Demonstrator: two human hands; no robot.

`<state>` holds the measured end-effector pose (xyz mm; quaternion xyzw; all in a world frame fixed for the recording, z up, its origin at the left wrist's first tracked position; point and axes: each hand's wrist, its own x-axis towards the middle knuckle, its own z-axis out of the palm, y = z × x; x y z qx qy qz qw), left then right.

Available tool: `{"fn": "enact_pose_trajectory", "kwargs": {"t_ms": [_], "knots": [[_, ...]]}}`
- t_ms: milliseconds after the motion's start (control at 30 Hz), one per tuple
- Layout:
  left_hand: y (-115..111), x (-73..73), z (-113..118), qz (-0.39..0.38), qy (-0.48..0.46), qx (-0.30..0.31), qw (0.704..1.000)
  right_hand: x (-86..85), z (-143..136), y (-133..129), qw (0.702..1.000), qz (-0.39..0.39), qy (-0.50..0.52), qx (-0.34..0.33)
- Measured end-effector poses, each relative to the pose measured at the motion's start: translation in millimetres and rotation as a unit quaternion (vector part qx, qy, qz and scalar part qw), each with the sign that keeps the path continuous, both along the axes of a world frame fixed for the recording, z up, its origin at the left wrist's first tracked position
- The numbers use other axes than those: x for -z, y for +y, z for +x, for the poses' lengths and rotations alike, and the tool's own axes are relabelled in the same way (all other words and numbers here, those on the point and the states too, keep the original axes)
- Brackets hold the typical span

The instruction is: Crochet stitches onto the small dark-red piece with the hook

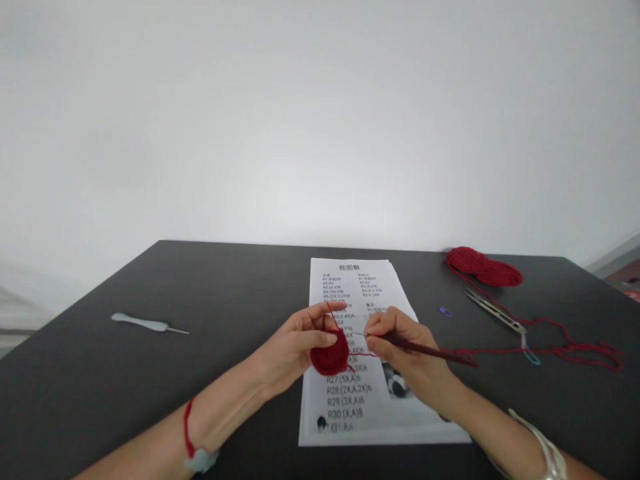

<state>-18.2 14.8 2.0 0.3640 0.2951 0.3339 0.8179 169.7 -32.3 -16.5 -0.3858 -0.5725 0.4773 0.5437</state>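
Note:
A round red crocheted piece (330,355) is pinched in my left hand (300,339), thumb on its front, with red yarn looped up near the raised index finger. My right hand (400,340) grips a crochet hook with a dark red handle (425,349). Its thin metal tip points left at the crocheted piece, a small gap apart. A strand of red yarn (364,355) runs from the piece to the right, passing behind my right hand. Both hands are above a printed pattern sheet (345,437).
At the back right of the dark table (240,267) lies a red yarn skein (484,267). Nearer are thread snips (495,311), a purple stitch marker (445,311) and loose red yarn (585,350). A grey-handled hook (145,323) lies at the left.

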Motion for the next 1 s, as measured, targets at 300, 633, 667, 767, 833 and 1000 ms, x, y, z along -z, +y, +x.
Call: {"fn": "enact_pose_trajectory", "kwargs": {"t_ms": [300, 633, 667, 767, 833, 1000], "knots": [[3.2, -4.5, -6.7, -0.001, 0.006, 0.050, 0.999, -8.7, 9.3, 2.9, 0.998, -0.009, 0.009, -0.055], [-5.3, -3.8, -1.5, 0.159, 0.098, -0.025, 0.982, -13.2, -3.1, 6.5, 0.947, -0.175, 0.235, -0.133], [-7.4, -2.6, 1.0, 0.173, 0.103, -0.046, 0.978, -12.5, -7.0, 5.2, 0.944, -0.184, 0.244, -0.126], [-11.8, 2.0, 7.3, 0.168, 0.102, -0.062, 0.979, -8.4, -16.1, 1.0, 0.953, -0.168, 0.239, -0.084], [-12.8, 4.8, 9.8, 0.150, 0.094, -0.057, 0.982, -4.1, -17.3, -0.4, 0.966, -0.138, 0.212, -0.052], [-11.5, 7.4, 11.1, 0.128, 0.104, -0.084, 0.983, 7.6, -6.8, 3.1, 0.986, -0.079, 0.138, -0.042]]}}
